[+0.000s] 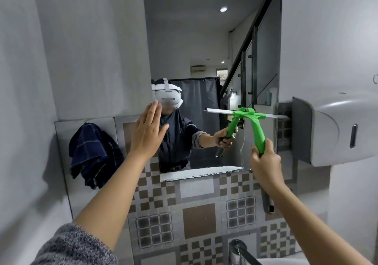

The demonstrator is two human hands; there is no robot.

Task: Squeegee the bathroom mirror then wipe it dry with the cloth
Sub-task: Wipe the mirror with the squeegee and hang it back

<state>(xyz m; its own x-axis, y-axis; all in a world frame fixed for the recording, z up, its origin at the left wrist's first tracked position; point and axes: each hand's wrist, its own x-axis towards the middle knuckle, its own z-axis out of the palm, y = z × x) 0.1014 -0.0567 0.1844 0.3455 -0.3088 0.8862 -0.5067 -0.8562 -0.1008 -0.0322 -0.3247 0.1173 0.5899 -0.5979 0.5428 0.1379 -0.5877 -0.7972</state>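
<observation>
Gripping the green squeegee (258,129) in our right hand (266,162), its head above the fist on the mirror (194,50), our left hand (148,133) open and flat, dark cloth (92,154) hanging left of it

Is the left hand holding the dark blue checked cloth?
No: the dark blue checked cloth hangs on the wall; the left hand is open, empty.

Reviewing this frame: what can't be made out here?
- Head view: what the dark checked cloth hangs on, hidden by the cloth itself.
- Head view: most of the faucet, cut off by the bottom edge.
- Head view: the lower end of the green squeegee handle, hidden in the right hand grip.
- Head view: whether the left hand touches the mirror; only its back shows.
</observation>
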